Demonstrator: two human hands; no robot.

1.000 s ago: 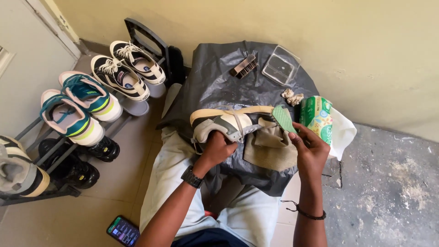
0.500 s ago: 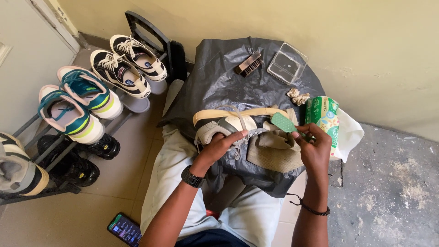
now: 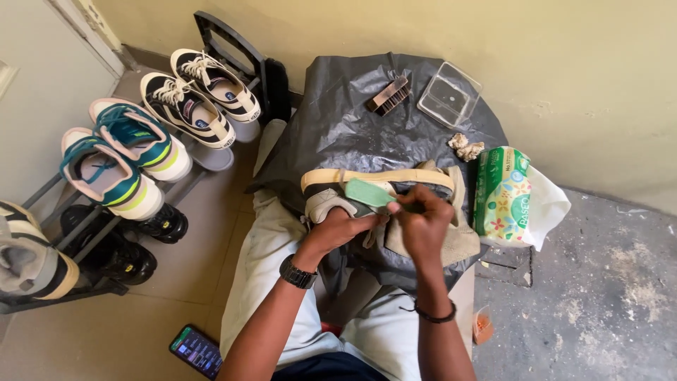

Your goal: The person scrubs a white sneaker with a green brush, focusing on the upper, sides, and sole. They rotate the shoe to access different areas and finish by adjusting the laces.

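Observation:
My left hand (image 3: 338,227) grips a grey sneaker with a cream sole (image 3: 381,178), turned on its side so the sole faces away from me. In my right hand (image 3: 423,224) is a small green brush (image 3: 369,192), its head lying against the shoe's side near the toe. A beige cloth (image 3: 460,236) lies under the shoe. All of it rests on a dark grey plastic sheet (image 3: 345,123) spread over my lap and a low surface.
A wooden brush (image 3: 387,96), a clear plastic box (image 3: 448,94), a crumpled wad (image 3: 466,147) and a green tissue pack (image 3: 501,192) lie on or beside the sheet. A shoe rack (image 3: 120,162) with several pairs stands left. A phone (image 3: 197,351) lies on the floor.
My right hand has carried the green brush leftward from the shoe's heel end to the side near the toe. My left hand keeps its hold on the sneaker.

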